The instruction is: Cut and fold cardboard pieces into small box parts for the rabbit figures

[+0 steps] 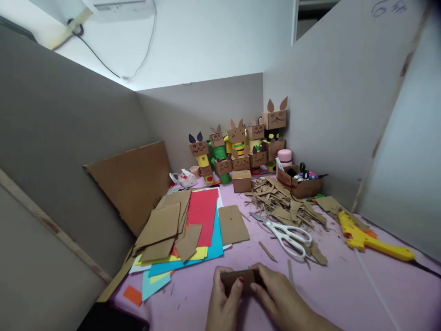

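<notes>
Both hands grip a small brown piece of cardboard [246,277] close to the table's front edge. My left hand [224,301] is closed on its left side, with the thumb pressed on the near face. At the other side my right hand [277,294] pinches the piece between thumb and fingers. The piece looks folded or layered, but the fingers hide part of it. White-handled scissors [287,234] lie partly opened beyond my right hand. A flat cardboard piece [233,225] rests ahead of my hands.
Cardboard sheets [160,225] and coloured paper [203,211] lie left. Cardboard scraps [275,197] are heaped at the back, near a box of tools [303,186]. A yellow glue gun [375,241] lies right. Cardboard animal figures [237,135] stand behind; grey partitions [206,103] surround the table.
</notes>
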Available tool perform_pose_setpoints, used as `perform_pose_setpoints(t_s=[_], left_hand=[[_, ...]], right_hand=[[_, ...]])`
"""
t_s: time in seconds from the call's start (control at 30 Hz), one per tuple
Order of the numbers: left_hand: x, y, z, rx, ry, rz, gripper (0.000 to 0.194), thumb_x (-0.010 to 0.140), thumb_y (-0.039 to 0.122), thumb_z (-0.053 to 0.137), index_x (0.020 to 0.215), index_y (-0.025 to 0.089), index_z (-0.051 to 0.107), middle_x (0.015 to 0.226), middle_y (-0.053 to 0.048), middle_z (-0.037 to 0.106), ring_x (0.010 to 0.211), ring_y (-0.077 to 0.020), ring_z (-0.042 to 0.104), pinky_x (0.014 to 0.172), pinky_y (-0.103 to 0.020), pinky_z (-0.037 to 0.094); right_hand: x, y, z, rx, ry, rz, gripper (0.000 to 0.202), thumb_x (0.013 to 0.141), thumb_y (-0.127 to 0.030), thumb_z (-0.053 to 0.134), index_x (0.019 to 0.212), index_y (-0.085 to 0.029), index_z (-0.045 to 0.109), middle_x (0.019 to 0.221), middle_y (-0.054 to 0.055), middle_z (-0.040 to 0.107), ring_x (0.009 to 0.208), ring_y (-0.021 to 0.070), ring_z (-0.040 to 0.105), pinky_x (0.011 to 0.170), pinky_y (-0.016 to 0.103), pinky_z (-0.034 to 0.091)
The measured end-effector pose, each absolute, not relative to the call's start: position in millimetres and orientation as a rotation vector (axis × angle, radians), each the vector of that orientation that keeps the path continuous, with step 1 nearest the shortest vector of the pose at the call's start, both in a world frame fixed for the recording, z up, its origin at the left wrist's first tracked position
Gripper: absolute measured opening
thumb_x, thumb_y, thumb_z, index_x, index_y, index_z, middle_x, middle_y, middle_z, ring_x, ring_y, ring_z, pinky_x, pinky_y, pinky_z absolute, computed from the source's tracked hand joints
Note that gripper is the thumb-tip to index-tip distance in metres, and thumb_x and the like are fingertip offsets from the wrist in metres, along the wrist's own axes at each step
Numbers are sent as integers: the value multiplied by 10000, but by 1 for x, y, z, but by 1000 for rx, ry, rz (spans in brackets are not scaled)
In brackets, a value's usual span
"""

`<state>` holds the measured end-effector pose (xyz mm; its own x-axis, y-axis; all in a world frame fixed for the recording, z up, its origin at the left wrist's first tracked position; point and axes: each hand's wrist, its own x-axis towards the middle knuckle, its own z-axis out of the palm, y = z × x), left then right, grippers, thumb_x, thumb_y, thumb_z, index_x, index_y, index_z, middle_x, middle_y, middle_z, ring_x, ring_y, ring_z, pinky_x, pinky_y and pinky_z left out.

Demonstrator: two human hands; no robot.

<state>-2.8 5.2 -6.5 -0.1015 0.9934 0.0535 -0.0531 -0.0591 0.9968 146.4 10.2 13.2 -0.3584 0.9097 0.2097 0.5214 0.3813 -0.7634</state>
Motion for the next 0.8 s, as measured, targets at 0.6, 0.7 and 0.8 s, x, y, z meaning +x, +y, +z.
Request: perform_pose_setpoints(t_s=[0.6, 0.7, 0.8], left_hand=[[-28, -2, 46, 1605, 1346, 1074, 77, 691, 176, 625, 651, 192, 562, 655, 5, 569, 658, -173, 496, 621, -259, 378], [-32, -8, 50, 1709, 1303, 1012, 67, 719, 233, 606, 663, 194, 603, 677, -24, 632, 677, -197, 531, 631, -270, 394], [-32, -11, 38, 1556, 1223, 1101, 145, 705, 328, 634, 662, 192, 609, 649, -18, 641, 647, -191, 543, 589, -256, 410]], right_hand=[[155, 17, 48, -1210, -2443, 343, 91, 778, -111, 542, 813, -162, 609, 831, 92, 677, 771, 238, 585, 648, 322, 391], [152, 19, 63, -1125, -2570, 145, 66, 748, -149, 609, 807, -147, 639, 783, 107, 695, 750, 267, 595, 686, 376, 383], [143, 19, 68, -1087, -2596, 182, 63, 746, -161, 626, 801, -143, 651, 780, 105, 703, 756, 267, 596, 697, 383, 397]])
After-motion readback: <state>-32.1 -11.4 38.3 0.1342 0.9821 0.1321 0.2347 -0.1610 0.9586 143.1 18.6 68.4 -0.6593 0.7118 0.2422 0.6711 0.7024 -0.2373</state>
